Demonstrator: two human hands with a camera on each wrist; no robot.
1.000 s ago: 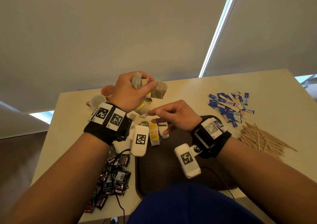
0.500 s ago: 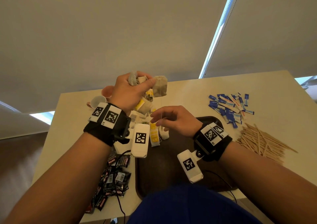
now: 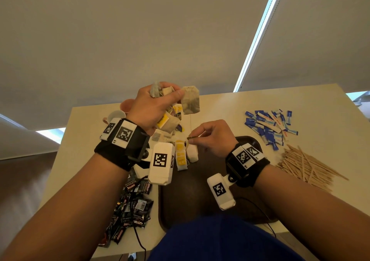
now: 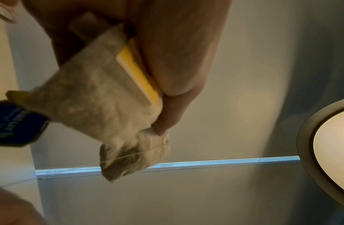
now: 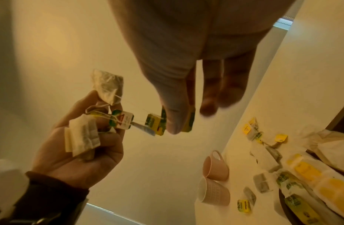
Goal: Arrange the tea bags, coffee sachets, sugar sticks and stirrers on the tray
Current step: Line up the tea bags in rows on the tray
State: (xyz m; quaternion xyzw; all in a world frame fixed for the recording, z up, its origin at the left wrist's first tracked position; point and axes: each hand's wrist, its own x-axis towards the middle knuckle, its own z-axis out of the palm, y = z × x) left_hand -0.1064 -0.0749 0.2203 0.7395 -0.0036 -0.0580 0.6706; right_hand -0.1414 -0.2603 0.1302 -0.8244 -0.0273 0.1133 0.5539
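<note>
Dark brown plastic tray (image 3: 202,192) lies nearest on the pale desk (image 3: 224,104), two packets at its far edge. Above it, the right hand (image 3: 212,138) pinches a green-and-yellow paper tag (image 5: 154,124). Beyond, the left hand (image 3: 152,108) clutches a bunch of limp, featherlight paper tea bags (image 3: 191,100); tangled strings suggest gripping tags.
</note>
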